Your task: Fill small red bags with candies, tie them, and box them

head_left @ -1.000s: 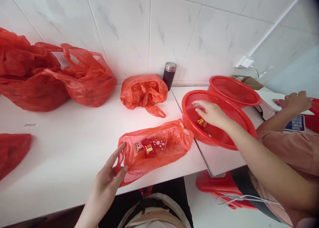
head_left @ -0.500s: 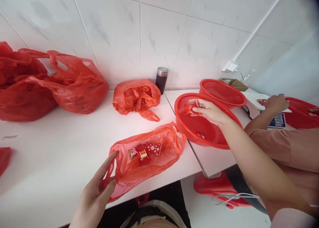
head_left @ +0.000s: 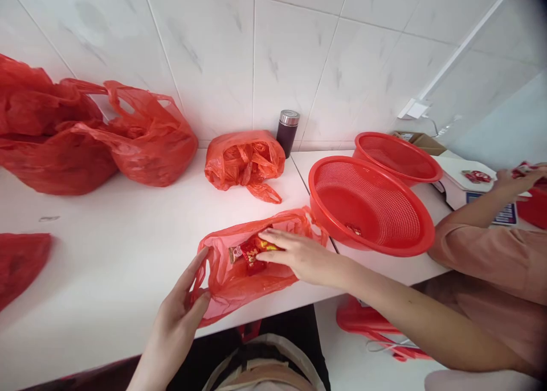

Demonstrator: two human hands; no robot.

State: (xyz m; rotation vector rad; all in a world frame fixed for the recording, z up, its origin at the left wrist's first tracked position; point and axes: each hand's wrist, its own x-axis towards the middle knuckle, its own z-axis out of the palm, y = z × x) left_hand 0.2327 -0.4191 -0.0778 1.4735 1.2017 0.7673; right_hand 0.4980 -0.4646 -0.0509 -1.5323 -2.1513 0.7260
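Note:
My left hand (head_left: 182, 311) grips the near-left handle side of a thin red plastic bag (head_left: 226, 308), thumb and fingers around the film, keeping its mouth spread. Inside the bag lie several small wrapped sweets (head_left: 252, 254) in red, gold and brown. My right hand (head_left: 307, 257) reaches into the bag from the right. Its fingers are stretched apart over the sweets, with a yellow-and-red wrapper showing between them; part of the sweets is hidden beneath. Beside the bag on the right stands a red perforated basket (head_left: 384, 208) with a small wrapped sweet (head_left: 354, 229) at its bottom.
Full red bags (head_left: 145, 146) stand at the left, and a knotted red bag (head_left: 243, 160) lies near a dark flask (head_left: 288, 133) by the wall. A second red basket (head_left: 397, 157) is behind. At right, a co-worker's hand (head_left: 508, 183) is by a white scale tray (head_left: 459, 171) with sweets.
My right hand has moved left and down from the basket, carrying red wrapped sweets into the bag. My left hand still holds the bag. The co-worker's hand has lifted away from the scale tray.

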